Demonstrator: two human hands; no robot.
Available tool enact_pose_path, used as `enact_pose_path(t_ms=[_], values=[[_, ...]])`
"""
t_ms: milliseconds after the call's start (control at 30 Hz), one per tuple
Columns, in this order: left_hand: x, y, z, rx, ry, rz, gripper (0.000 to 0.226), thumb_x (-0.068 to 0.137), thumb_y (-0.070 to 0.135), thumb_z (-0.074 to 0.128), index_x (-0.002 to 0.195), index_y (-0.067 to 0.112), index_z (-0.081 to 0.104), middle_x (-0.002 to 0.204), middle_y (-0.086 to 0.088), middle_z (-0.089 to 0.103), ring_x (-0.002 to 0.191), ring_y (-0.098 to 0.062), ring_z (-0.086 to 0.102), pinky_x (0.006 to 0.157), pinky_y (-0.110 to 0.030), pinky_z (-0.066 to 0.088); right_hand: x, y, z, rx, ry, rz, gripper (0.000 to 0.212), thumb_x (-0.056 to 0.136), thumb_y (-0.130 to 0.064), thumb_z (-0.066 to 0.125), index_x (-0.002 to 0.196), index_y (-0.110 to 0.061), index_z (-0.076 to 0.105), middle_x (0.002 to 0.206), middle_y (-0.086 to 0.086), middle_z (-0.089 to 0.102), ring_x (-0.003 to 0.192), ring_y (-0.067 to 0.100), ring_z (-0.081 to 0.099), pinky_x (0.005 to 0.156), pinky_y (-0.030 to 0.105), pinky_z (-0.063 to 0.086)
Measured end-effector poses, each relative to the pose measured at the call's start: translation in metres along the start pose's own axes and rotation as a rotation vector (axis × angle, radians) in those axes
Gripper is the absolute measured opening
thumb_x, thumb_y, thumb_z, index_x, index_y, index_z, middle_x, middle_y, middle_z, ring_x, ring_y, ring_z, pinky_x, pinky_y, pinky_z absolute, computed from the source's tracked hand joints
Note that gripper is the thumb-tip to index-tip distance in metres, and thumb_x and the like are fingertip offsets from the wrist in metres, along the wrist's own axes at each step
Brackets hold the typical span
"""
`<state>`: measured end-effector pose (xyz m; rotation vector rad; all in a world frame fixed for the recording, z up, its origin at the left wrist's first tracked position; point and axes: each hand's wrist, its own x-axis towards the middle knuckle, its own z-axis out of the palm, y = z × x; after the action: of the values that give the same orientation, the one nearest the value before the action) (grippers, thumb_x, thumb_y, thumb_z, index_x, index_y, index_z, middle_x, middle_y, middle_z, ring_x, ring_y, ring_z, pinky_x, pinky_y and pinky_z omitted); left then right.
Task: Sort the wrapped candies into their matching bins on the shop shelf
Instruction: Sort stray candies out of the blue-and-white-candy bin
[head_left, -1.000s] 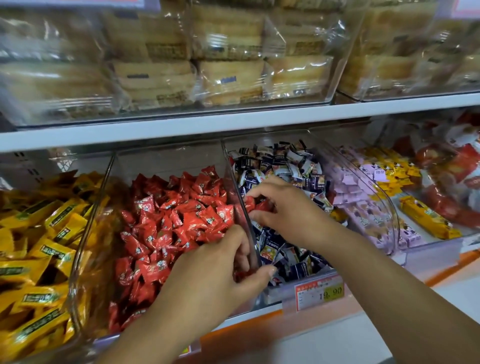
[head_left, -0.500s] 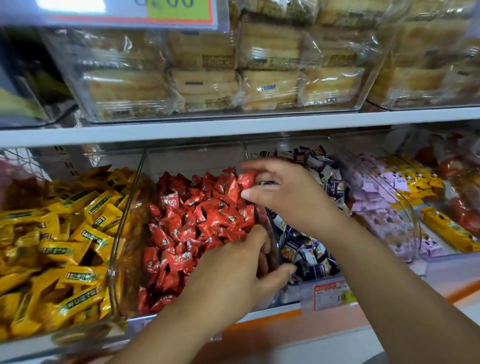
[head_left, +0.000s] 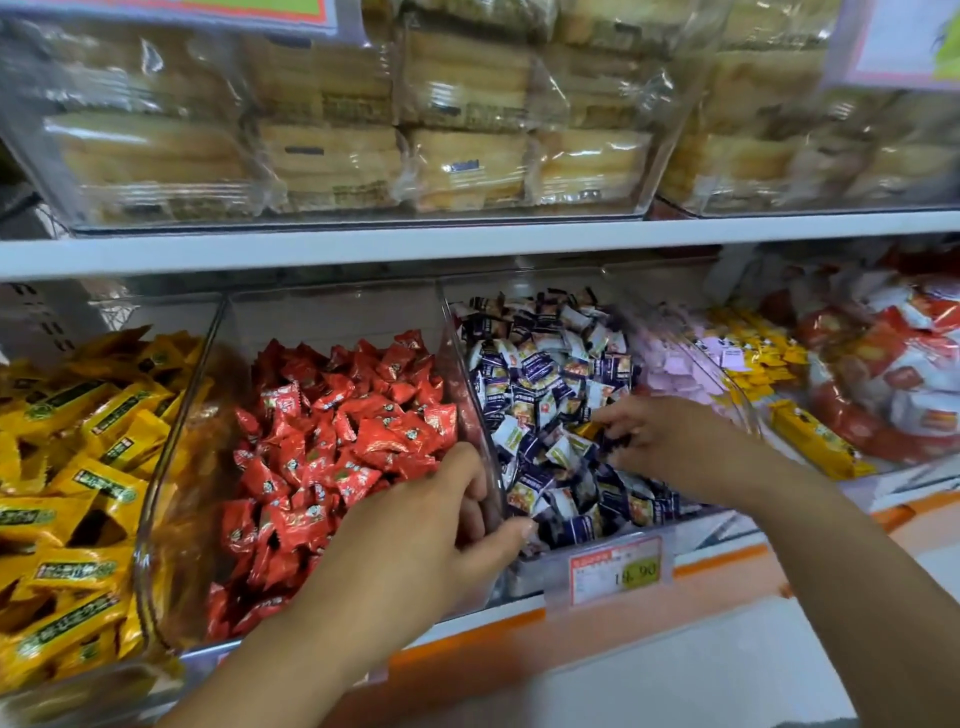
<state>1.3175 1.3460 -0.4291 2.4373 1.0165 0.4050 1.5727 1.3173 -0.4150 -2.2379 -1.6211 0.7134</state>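
Observation:
Red wrapped candies fill a clear bin in the middle of the lower shelf. To its right, another clear bin holds navy-and-white wrapped candies. My left hand grips the front of the clear wall between these two bins, thumb on the navy side. My right hand is down in the navy bin with its fingers pinched on a small yellow-wrapped candy, which is partly hidden and blurred.
Yellow candy bars fill the bin at the left. Pink candies, small yellow candies and red-and-white packs lie to the right. A price tag hangs on the shelf front. Wrapped cakes sit on the shelf above.
My right hand carried a red candy from the navy bin to the red bin, then returned into the navy bin and pinched a yellow piece. My left hand kept its grip on the wall.

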Motion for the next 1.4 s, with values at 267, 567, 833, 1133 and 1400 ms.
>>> enact_pose_path(t_ms=[267, 567, 833, 1133, 1400], values=[[-0.002, -0.003, 0.0, -0.062, 0.067, -0.017, 0.052, 0.064, 0.084, 0.031, 0.091, 0.04, 0.037, 0.089, 0.025, 0.058, 0.075, -0.001, 0.057, 0.058, -0.025, 0.047, -0.004, -0.002, 0.0, 0.017, 0.32, -0.156, 0.005, 0.089, -0.029, 0.067, 0.092, -0.032, 0.069, 0.095, -0.01, 0.06, 0.084, 0.007, 0.057, 0.063, 0.005, 0.038], [0.002, 0.008, -0.002, -0.085, 0.343, 0.134, 0.066, 0.076, 0.082, 0.038, 0.134, 0.053, 0.03, 0.116, 0.028, 0.035, 0.095, 0.007, 0.048, 0.059, -0.014, 0.042, -0.049, -0.052, 0.002, 0.319, 0.225, -0.426, 0.013, 0.088, -0.027, 0.065, 0.091, -0.039, 0.07, 0.084, -0.023, 0.062, 0.076, -0.006, 0.057, 0.065, 0.008, 0.04], [0.003, 0.004, 0.001, -0.167, 0.475, 0.101, 0.014, 0.095, 0.046, 0.04, 0.09, 0.039, 0.051, 0.094, 0.023, 0.053, 0.079, 0.005, 0.053, 0.066, -0.01, 0.04, -0.025, -0.031, -0.005, 0.315, 0.344, -0.275, 0.01, 0.091, -0.03, 0.062, 0.087, -0.035, 0.07, 0.101, -0.02, 0.064, 0.094, -0.01, 0.057, 0.079, 0.006, 0.042], [0.0, -0.001, 0.009, -0.185, 0.307, 0.031, 0.027, 0.085, 0.062, 0.038, 0.087, 0.035, 0.045, 0.089, 0.018, 0.049, 0.078, -0.008, 0.052, 0.057, -0.021, 0.04, -0.015, -0.027, 0.012, 0.096, 0.263, -0.16, 0.018, 0.092, -0.038, 0.06, 0.092, -0.024, 0.071, 0.089, -0.01, 0.066, 0.081, 0.006, 0.06, 0.074, 0.027, 0.049], [0.0, 0.0, 0.007, -0.189, 0.274, 0.041, 0.028, 0.086, 0.06, 0.04, 0.082, 0.033, 0.046, 0.089, 0.02, 0.051, 0.071, -0.008, 0.051, 0.057, -0.018, 0.037, -0.033, -0.049, 0.027, -0.05, -0.06, -0.062, 0.051, 0.079, -0.053, 0.069, 0.089, -0.003, 0.069, 0.09, 0.017, 0.069, 0.072, 0.033, 0.06, 0.058, 0.028, 0.041]])
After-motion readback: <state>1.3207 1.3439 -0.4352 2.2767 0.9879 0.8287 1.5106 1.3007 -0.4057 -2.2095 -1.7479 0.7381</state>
